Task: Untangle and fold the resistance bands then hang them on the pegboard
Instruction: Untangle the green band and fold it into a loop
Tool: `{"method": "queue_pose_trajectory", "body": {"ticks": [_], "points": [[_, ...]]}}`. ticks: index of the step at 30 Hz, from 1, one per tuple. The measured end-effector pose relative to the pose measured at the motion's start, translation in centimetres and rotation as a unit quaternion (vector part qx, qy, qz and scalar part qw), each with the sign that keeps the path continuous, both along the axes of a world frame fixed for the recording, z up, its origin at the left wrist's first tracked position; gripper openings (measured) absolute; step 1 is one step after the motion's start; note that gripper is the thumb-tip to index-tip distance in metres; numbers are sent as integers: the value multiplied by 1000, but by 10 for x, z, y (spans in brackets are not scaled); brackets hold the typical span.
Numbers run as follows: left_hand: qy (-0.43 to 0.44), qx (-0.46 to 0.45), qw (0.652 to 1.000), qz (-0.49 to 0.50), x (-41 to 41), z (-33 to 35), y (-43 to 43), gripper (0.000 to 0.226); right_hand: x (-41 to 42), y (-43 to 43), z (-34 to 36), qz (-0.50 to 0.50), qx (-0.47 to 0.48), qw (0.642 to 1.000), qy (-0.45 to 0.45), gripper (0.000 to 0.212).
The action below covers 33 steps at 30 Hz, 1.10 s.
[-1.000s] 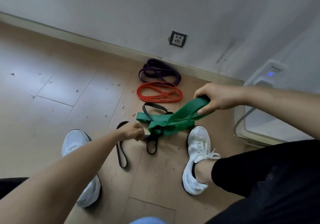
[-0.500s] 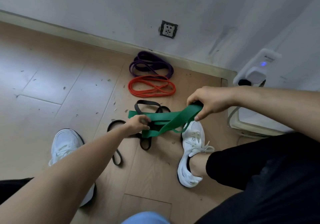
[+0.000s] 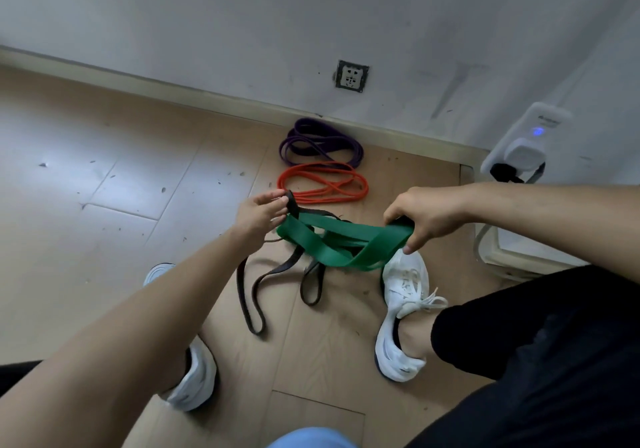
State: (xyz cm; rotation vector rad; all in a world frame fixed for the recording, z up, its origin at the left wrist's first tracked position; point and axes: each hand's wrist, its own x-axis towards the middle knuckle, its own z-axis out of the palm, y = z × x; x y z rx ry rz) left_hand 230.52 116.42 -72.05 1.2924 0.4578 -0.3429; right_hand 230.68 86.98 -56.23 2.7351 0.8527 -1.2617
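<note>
A wide green band [image 3: 341, 245] hangs twisted between my two hands, above the floor. My right hand [image 3: 427, 214] grips its right end. My left hand [image 3: 261, 214] pinches a loop of the thin black band [image 3: 258, 285] beside the green band's left end. The black band threads through the green one, and its other loops trail on the floor. An orange band [image 3: 322, 183] and a purple band [image 3: 320, 143] lie coiled on the floor near the wall. No pegboard is in view.
My white shoes [image 3: 403, 312] [image 3: 192, 382] stand on the wooden floor either side of the black band. A wall socket [image 3: 351, 76] sits above the skirting. At the right are a white plugged-in device [image 3: 528, 143] and a pale base with a cable [image 3: 519, 255].
My left hand has lifted from low on the tangle and now holds a black loop up at the green band's left end. Both hands have risen and the green band stretches wider.
</note>
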Motion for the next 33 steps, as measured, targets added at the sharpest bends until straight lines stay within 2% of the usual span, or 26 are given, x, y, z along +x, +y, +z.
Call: {"method": "queue_pose_trajectory", "body": {"ticks": [3,7,11,15,16,18,20,21,23,25,27,28,30,33], "points": [[3,-45,996,79,7,21,27,19,0,3,2,-3,-6,1000,-7,25],[56,-29,978,201,2,21,76,20,11,4,11,-23,-3,999,-37,24],[131,49,955,262,-23,-3,104,21,25,6,18,-58,17,996,-67,24],[235,105,904,341,-49,-33,133,10,33,3,27,-95,35,991,-91,16],[245,147,899,332,-56,-41,142,10,35,1,29,-107,32,990,-92,18],[226,268,899,262,-67,-54,151,20,34,-3,28,-124,27,988,-85,23],[176,352,906,155,-73,-56,140,23,31,1,24,-122,39,988,-82,23],[147,391,906,73,-74,-53,130,20,29,5,22,-117,53,988,-82,23],[86,469,872,-114,-67,-46,106,17,25,14,20,-102,82,988,-84,21],[28,500,841,-207,-61,-42,82,23,21,23,20,-83,93,988,-89,20],[-56,495,836,-230,-57,-48,61,36,18,29,18,-66,91,989,-98,22],[-102,496,822,-261,-55,-53,53,46,17,29,16,-60,85,990,-99,23],[-183,523,752,-357,-50,-66,47,67,15,28,13,-51,74,992,-94,26],[-231,567,646,-455,-49,-79,37,81,13,23,10,-32,49,993,-100,28]]}}
